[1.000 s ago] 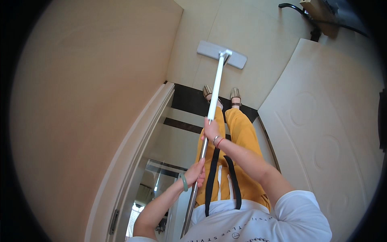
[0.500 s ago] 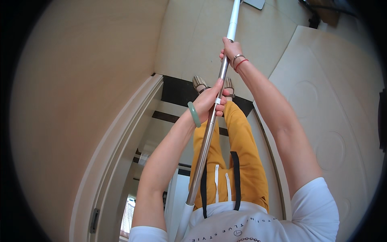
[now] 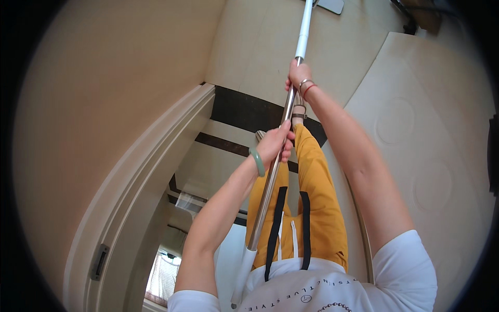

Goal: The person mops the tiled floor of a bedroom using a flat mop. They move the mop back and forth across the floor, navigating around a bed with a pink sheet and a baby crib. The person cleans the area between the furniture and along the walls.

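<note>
A long mop (image 3: 266, 200) with a shiny steel pole and white end sections slants from my waist up to the far side. My right hand (image 3: 300, 75) is wrapped round the pole just below the upper white section. Farther down, close to my thighs, my left hand (image 3: 275, 144) closes round the steel part. A flat pale plate (image 3: 331, 5), apparently the mop head, lies on the floor at the top edge, partly cut off. The pole's lower white end passes beside my waist.
I stand in a doorway over a dark threshold strip (image 3: 244, 109). A door frame (image 3: 150, 171) with a metal strike plate rises on my left, a pale panelled door (image 3: 400, 125) on my right. Beige floor (image 3: 260, 47) stretches ahead; dark items (image 3: 410, 21) sit at the far right.
My left foot has moved back over the threshold, and more of the dark strip shows. Both hands and the mop are slightly nearer to me, still gripped the same way.
</note>
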`<action>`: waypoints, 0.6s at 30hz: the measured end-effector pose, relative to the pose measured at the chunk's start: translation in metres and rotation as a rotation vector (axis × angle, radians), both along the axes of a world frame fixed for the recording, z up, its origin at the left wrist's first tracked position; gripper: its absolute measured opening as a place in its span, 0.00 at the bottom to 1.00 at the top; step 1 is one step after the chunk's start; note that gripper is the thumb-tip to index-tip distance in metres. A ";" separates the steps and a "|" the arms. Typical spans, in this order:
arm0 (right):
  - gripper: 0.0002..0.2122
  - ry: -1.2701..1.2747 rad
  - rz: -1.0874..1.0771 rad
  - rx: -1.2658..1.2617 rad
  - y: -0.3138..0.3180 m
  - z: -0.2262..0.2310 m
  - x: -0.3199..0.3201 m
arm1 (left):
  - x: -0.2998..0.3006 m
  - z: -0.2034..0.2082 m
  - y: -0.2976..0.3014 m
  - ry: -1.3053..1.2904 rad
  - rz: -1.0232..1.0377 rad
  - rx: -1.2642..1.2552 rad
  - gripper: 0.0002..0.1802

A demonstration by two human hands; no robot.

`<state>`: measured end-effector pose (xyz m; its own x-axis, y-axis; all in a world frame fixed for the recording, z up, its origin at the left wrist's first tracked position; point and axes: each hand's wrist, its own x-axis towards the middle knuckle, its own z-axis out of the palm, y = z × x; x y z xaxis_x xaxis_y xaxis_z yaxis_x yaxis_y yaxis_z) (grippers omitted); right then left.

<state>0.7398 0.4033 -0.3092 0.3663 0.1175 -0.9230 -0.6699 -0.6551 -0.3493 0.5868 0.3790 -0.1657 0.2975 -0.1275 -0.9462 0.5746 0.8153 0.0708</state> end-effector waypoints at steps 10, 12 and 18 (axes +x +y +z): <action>0.17 0.117 0.103 0.068 -0.131 0.053 -0.210 | -0.182 0.068 -0.130 0.256 0.143 -0.176 0.25; 0.18 0.237 0.131 0.060 -0.166 0.063 -0.255 | -0.217 0.092 -0.157 0.329 0.172 -0.234 0.25; 0.17 0.397 0.181 -0.090 -0.209 0.092 -0.334 | -0.275 0.131 -0.192 0.409 0.202 -0.297 0.24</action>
<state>0.4055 0.1944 -0.2176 -0.0375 0.0599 -0.9975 -0.6121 -0.7904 -0.0244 0.3113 0.1872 -0.0352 -0.0406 -0.3858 -0.9217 0.3365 0.8633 -0.3762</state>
